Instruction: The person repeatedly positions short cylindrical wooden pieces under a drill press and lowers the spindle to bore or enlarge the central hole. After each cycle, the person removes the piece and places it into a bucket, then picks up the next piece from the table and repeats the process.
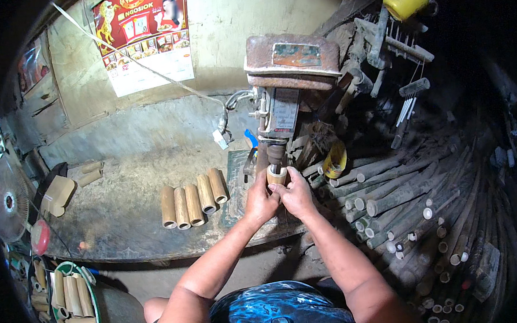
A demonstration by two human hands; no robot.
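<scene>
My left hand (261, 200) and my right hand (298, 195) grip a short bamboo tube (276, 178) from both sides, thumbs together on its near face. The tube stands roughly upright with its open top under the chuck (276, 153) of a rusty drill press (293, 60). A dark tool in the chuck reaches down into the tube's mouth; how deep it goes is hidden. To the left, several cut bamboo tubes (181, 207) lie side by side on the workbench (118, 169).
A green-rimmed bin (117, 306) with bamboo pieces stands lower left, below a fan (10, 201). Long bamboo poles (389, 204) are piled on the right, with a yellow container (334, 160) beside them. A cable (142, 65) hangs across the wall to the drill press.
</scene>
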